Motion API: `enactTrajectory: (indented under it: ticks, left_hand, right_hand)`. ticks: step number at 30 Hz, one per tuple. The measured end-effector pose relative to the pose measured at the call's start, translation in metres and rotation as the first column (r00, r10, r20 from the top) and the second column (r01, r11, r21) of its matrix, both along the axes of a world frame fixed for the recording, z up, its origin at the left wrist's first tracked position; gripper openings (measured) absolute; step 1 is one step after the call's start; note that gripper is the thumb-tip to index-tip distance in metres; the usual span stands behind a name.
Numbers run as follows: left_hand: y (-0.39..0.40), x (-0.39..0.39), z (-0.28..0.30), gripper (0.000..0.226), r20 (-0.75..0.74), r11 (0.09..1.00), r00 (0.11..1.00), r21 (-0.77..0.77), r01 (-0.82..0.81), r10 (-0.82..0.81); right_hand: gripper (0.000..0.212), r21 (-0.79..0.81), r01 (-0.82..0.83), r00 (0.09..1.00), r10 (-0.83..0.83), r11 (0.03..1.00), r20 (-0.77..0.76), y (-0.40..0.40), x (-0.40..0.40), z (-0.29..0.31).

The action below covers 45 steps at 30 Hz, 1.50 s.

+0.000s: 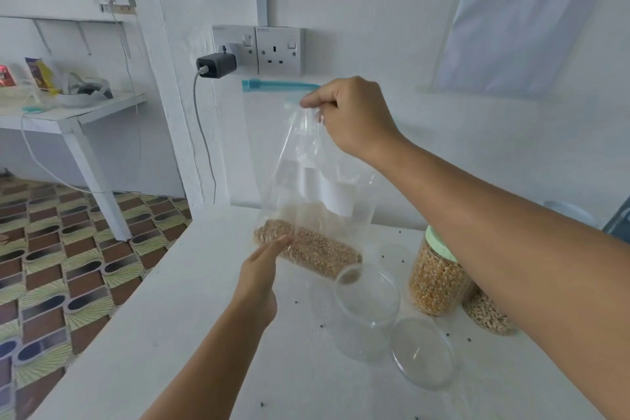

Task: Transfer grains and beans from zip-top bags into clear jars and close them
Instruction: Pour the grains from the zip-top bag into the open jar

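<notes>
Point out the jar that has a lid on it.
The corn-filled jar right of the empty jars: it alone wears a pale green lid. The two empty jars stand open.

wall sockets: two white switched sockets point(257, 50) side by side
charger: dark grey plug-in adapter point(216, 65) in left socket, grey cable point(201, 133) hanging down
notice: white printed sheet point(518, 10), upper right wall
side table: white, cluttered point(73, 114)
floor: brown-and-green patterned tiles point(68, 266)

A clear zip-top bag point(306, 181) hangs upright above the table — tan grains point(306, 249) pooled at its bottom, beside two empty jars point(368, 297) and two filled jars point(436, 280).
</notes>
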<state>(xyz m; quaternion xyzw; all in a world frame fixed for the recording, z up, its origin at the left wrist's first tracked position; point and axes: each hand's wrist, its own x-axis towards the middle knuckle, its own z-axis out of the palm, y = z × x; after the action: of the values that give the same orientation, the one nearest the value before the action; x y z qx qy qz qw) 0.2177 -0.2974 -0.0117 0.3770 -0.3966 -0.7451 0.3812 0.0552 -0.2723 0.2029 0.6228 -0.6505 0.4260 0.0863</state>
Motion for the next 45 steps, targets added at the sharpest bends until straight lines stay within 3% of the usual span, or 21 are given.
enactTrajectory:
  ticks: [3,6,16,21,27,32,35,39,45]
  left_hand:
    - [0.009,0.006,-0.003,0.023,-0.102,0.993,0.994,0.119,-0.021,0.033]
    - [0.009,0.01,0.005,0.036,-0.21,0.99,0.976,0.115,0.083,-0.058]
    - [-0.02,0.012,0.025,0.034,-0.45,0.964,0.891,0.206,0.167,-0.059]
    - [-0.026,0.034,0.024,0.036,-0.467,0.962,0.883,0.213,0.171,-0.054]
    - [-0.034,0.051,0.021,0.025,-0.418,0.998,0.908,0.045,0.041,-0.019]
    - [-0.044,0.073,0.023,0.022,-0.339,0.993,0.935,-0.027,-0.117,0.101]
    - [-0.048,0.087,0.027,0.043,-0.287,0.973,0.939,-0.077,-0.218,0.188]
    - [-0.043,0.095,0.037,0.011,-0.248,0.93,0.917,-0.119,-0.348,0.312]
    - [-0.027,0.093,0.057,0.016,-0.22,0.895,0.914,-0.222,-0.387,0.341]
  right_hand:
    - [0.037,-0.066,-0.016,0.997,0.021,0.998,0.071,0.0,0.003,0.02]
    - [0.037,-0.101,-0.05,0.993,0.06,0.994,0.104,0.001,0.01,0.03]
    - [0.034,-0.156,-0.096,0.978,0.122,0.983,0.167,0.016,0.014,0.015]
    - [0.033,-0.163,-0.105,0.969,0.137,0.981,0.206,0.028,0.012,0.007]
    - [0.032,-0.128,-0.155,0.938,0.186,0.98,0.292,0.046,0.016,-0.003]
    - [0.03,-0.097,-0.241,0.849,0.258,0.966,0.461,0.06,0.019,-0.013]
    - [0.028,-0.093,-0.28,0.769,0.282,0.955,0.574,0.066,0.021,-0.022]
    - [0.027,-0.115,-0.277,0.668,0.277,0.954,0.691,0.073,0.018,-0.038]
    - [0.029,-0.157,-0.246,0.509,0.265,0.957,0.819,0.085,0.019,-0.061]
